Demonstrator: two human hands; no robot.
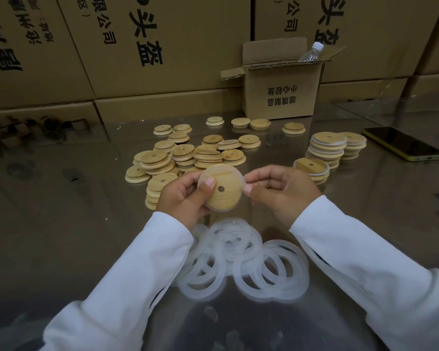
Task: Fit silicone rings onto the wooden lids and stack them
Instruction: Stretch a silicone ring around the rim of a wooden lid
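**Lid and ring held in both hands**

The left hand (185, 196) grips a wooden lid (226, 193) above the metal table (61, 224), thumb laid across its face near the small hole, fingers curled behind. A clear ring (235, 171) sits round the lid's rim. The right hand (279, 188) pinches that ring at the lid's right edge. A heap of loose rings (238, 259) lies just below the hands. Bare lids (188, 153) are piled beyond the left hand, and ringed lids stand in stacks (327, 148) to the right, near a phone (403, 146)

A shiny steel table (61, 224) spreads before me. Printed cardboard cartons (188, 46) wall it in behind, and a small open box (281, 97) stands before them.
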